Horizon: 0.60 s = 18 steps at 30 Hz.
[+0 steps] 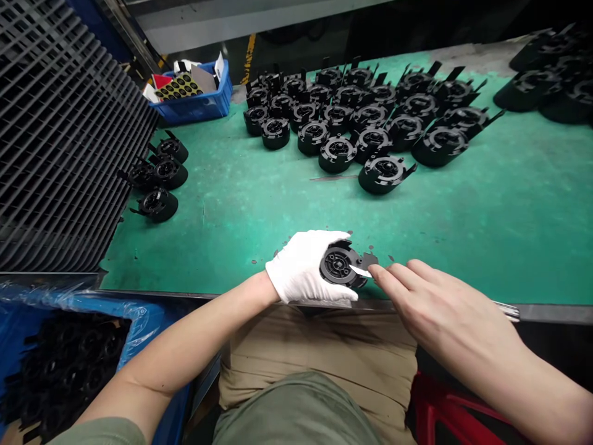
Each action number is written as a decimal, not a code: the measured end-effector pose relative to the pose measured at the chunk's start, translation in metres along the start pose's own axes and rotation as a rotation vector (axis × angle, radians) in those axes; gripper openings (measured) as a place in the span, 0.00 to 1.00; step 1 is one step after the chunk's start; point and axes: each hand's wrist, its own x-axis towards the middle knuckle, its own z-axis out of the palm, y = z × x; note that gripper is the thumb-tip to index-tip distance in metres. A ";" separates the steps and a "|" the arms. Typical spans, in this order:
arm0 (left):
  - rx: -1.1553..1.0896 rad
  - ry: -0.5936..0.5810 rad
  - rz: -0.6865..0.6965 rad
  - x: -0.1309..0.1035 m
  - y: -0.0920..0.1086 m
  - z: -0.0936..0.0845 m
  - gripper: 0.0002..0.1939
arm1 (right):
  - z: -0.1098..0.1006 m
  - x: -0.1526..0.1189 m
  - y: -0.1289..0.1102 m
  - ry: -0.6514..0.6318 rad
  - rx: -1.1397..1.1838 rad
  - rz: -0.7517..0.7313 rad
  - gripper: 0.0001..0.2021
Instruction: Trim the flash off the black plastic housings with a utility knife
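Observation:
In the head view, my left hand (306, 266) wears a white glove and is closed around a round black plastic part (337, 264) near the front edge of the green table (250, 210). The part's ringed face is turned up toward me. My bare right hand (435, 296) grips a knife (360, 271). Its pale curved blade points left and lies over the right side of the part's face, and its metallic handle end sticks out behind the hand. Small dark scraps lie on the table around the part.
Many black round parts (337, 154) stand in rows at the back, with more at the far right. Several others (158, 205) are at the left beside a dark grille (50, 136). A blue bin (199, 105) holds labels. A lined blue crate (152, 321) of black parts sits lower left.

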 end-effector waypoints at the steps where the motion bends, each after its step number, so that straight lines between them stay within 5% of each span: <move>1: 0.002 0.002 0.007 0.000 -0.001 0.001 0.68 | 0.000 0.001 0.001 -0.003 0.001 0.002 0.20; 7: 0.003 0.003 0.029 0.001 -0.002 0.003 0.68 | -0.002 0.009 0.000 0.022 0.009 0.009 0.19; 14: -0.029 -0.080 0.004 0.004 0.000 -0.011 0.69 | -0.004 -0.005 0.012 0.137 0.168 0.055 0.30; 18: -0.078 -0.240 0.062 0.009 -0.005 -0.028 0.67 | 0.005 -0.010 0.037 0.117 0.431 0.144 0.19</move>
